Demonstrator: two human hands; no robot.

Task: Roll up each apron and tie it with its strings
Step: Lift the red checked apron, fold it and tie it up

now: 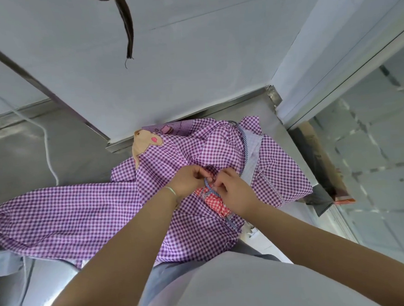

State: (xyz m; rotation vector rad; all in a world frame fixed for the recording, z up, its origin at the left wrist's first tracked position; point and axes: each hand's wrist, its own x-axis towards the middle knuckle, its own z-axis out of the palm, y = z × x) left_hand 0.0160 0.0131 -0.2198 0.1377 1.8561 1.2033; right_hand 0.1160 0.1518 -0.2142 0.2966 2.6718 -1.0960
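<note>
1. Both hands meet over the heap of cloth on the steel counter (280,134); the left hand (188,181) and right hand (234,191) sit knuckle to knuckle, almost touching.
2. Between their fingertips runs a striped string (209,188); both sets of fingers are curled and pinched on it, the left at its upper loop, the right just beside; neither hand is slack.
3. Directly under the fingers lies a red apron (214,199), only a small patch showing; whether it is fully rolled I cannot tell, as the hands and the purple cloth hide most of it.
4. The purple apron (81,214) spreads out below and around it, unrolled; one sleeve-like arm of it stretches far out to the left of the fingers, the body bunches up beyond them toward the wall.
5. The string's free length trails from the fingers down toward the person's body, on the right hand's side; so the right hand looks nearer the loose end, the left nearer the loop.
6. My guess is that a knot is being worked at the red bundle; the next pull would likely run along that string line, the hands drawing apart left and right.
7. The purple one has yet to be rolled.
</note>
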